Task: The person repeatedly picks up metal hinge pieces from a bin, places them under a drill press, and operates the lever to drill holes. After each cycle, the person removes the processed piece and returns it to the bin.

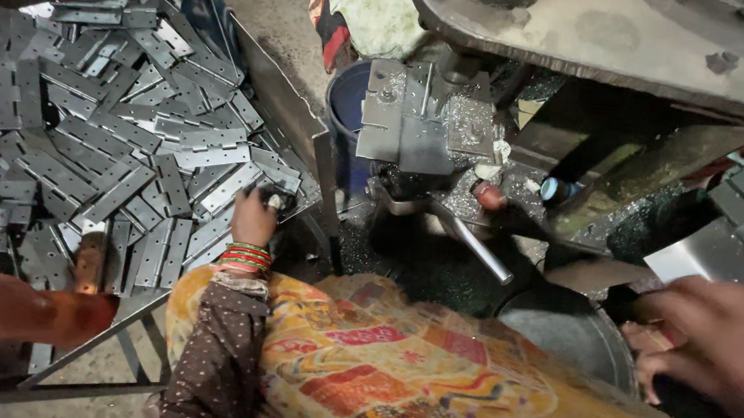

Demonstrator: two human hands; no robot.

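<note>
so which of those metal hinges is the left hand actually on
The hinge at the pile's lower right edge, under the left hand; its fingers curl over it. The other hinges lie untouched.

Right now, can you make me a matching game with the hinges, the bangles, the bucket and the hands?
Things:
1. Hinges
2. Bangles
3. Bucket
4. Left hand
5. Right hand

Places or colours:
a. Dark blue, beside the machine
b. Red and green, on the wrist
c. Grey, piled in the tray
d. Blurred, at the right edge
e. At the pile's edge, gripping a small dark thing

Pairs: 1-c, 2-b, 3-a, 4-e, 5-d
</note>
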